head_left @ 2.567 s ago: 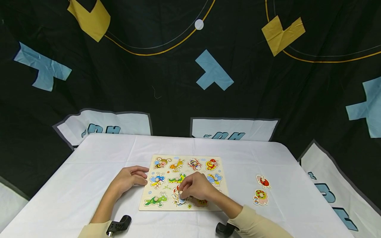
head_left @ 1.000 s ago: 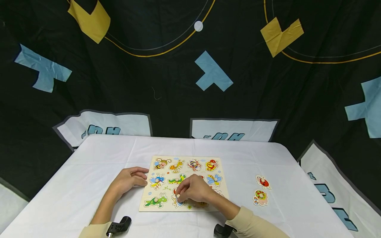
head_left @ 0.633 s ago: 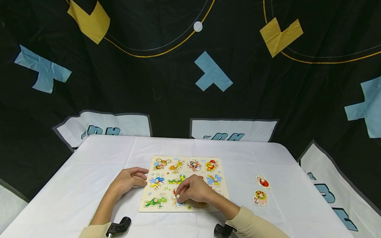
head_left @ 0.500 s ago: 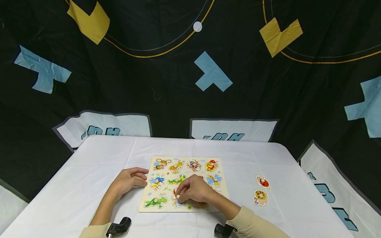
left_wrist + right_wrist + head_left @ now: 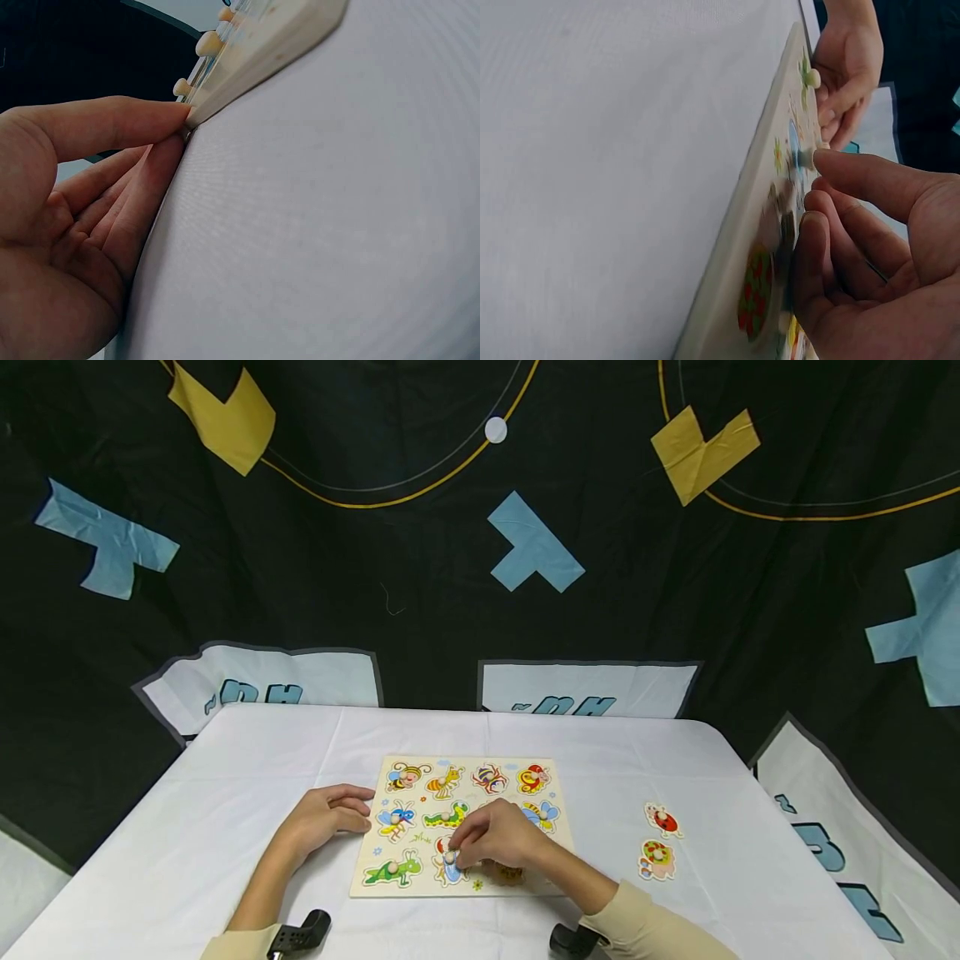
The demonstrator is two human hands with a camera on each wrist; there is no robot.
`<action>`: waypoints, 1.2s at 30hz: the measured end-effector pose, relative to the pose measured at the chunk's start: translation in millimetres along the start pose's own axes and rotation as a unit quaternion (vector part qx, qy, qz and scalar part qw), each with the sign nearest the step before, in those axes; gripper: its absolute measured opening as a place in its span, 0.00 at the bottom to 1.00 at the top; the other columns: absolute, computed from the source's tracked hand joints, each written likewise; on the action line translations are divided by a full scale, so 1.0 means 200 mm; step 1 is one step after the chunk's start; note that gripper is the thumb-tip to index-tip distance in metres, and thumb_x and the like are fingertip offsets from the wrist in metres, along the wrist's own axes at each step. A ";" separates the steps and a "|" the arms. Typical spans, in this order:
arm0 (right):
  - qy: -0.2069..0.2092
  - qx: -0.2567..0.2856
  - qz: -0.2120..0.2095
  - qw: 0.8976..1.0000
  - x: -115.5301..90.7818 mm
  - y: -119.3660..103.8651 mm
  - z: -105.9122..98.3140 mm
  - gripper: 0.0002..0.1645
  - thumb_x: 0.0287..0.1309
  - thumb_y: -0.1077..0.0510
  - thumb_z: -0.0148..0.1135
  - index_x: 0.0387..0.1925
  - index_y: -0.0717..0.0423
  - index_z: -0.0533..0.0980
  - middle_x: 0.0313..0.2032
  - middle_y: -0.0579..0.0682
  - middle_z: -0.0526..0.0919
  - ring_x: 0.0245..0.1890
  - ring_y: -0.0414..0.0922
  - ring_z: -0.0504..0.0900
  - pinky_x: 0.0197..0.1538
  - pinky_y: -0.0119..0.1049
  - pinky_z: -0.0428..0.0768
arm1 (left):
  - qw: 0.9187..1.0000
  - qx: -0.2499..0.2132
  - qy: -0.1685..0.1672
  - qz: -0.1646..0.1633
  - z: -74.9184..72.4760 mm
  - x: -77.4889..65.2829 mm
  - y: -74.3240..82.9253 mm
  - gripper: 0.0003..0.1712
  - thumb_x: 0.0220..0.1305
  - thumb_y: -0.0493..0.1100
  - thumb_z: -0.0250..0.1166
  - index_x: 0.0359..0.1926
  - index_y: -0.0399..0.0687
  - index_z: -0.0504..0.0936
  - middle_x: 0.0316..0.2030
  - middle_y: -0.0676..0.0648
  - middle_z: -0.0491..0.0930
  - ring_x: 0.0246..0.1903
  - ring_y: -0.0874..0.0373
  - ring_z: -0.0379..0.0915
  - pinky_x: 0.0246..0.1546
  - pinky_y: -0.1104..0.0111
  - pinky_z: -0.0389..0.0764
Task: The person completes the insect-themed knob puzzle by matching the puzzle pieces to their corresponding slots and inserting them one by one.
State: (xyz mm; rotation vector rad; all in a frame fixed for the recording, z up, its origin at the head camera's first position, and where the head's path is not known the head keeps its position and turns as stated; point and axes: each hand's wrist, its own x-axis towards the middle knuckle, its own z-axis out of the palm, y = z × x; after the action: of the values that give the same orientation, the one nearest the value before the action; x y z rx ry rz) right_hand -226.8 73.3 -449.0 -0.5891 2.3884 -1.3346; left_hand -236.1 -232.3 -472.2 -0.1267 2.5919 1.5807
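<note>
A wooden peg puzzle board (image 5: 468,768) with insect pieces lies on the white-covered table. My left hand (image 5: 324,817) rests at its left edge, thumb and fingertips meeting the board's side in the left wrist view. My right hand (image 5: 498,839) hovers over the lower middle of the board, beside a blue beetle piece (image 5: 450,870) with red horns. In the right wrist view the thumb tip is right at the beetle's wooden knob (image 5: 805,158), while the other fingers (image 5: 814,232) stand apart from it. This hand partly hides the lower right pictures.
To the right of the board lie two loose pieces, a red ladybug (image 5: 663,819) and a piece with a green, red-spotted shell (image 5: 657,860). Behind the table hangs a black cloth (image 5: 337,585) with blue and yellow shapes.
The right hand gripped the beetle's knob, shifted slightly left, then let go and drew back a little to the right. The beetle piece lies on the board; the left hand stayed put.
</note>
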 end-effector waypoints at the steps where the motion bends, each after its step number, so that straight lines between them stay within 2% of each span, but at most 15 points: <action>1: 0.001 -0.003 -0.001 1.000 0.00 0.00 -0.01 0.08 0.44 0.63 0.78 0.31 0.53 0.88 0.25 0.46 0.88 0.25 0.36 0.79 0.29 0.29 0.73 | 1.000 0.000 0.000 0.000 0.00 0.00 0.00 0.31 0.47 0.39 0.76 0.56 0.42 0.84 0.37 0.48 0.87 0.39 0.59 0.79 0.44 0.69 0.75; 14: 0.035 -0.029 0.010 0.999 -0.06 0.04 -0.16 0.09 0.44 0.60 0.78 0.32 0.55 0.88 0.25 0.43 0.86 0.28 0.38 0.80 0.32 0.32 0.75 | 1.000 0.005 0.002 0.001 0.00 0.01 -0.01 0.31 0.47 0.39 0.76 0.56 0.42 0.83 0.36 0.49 0.87 0.38 0.60 0.79 0.43 0.69 0.75; 22: 0.049 -0.035 0.016 0.998 -0.11 0.09 -0.26 0.11 0.45 0.59 0.78 0.33 0.56 0.87 0.25 0.44 0.84 0.26 0.41 0.78 0.29 0.35 0.76 | 1.000 0.002 0.002 0.001 0.00 0.00 0.00 0.31 0.47 0.38 0.76 0.56 0.42 0.84 0.36 0.48 0.87 0.39 0.59 0.79 0.43 0.69 0.75; 27: 0.052 -0.035 0.024 0.998 -0.15 0.11 -0.33 0.11 0.46 0.58 0.78 0.34 0.56 0.87 0.25 0.45 0.84 0.26 0.40 0.78 0.29 0.34 0.75 | 1.000 0.004 0.002 0.002 0.00 0.00 0.00 0.31 0.46 0.38 0.76 0.56 0.42 0.84 0.36 0.49 0.87 0.39 0.60 0.79 0.43 0.70 0.75; 36: 0.037 -0.024 0.036 0.998 -0.21 0.16 -0.46 0.15 0.47 0.58 0.78 0.38 0.58 0.87 0.27 0.48 0.84 0.27 0.43 0.79 0.34 0.39 0.79 | 1.000 0.002 -0.002 0.005 0.00 0.00 0.00 0.31 0.46 0.38 0.76 0.55 0.43 0.84 0.36 0.48 0.87 0.39 0.60 0.79 0.43 0.71 0.75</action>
State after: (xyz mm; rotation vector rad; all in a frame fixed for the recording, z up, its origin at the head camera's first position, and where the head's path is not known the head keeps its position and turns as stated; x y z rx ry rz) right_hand -240.7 176.3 -426.8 -0.4689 2.4811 -1.2938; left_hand -236.5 -232.9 -472.1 -0.1117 2.5967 1.5775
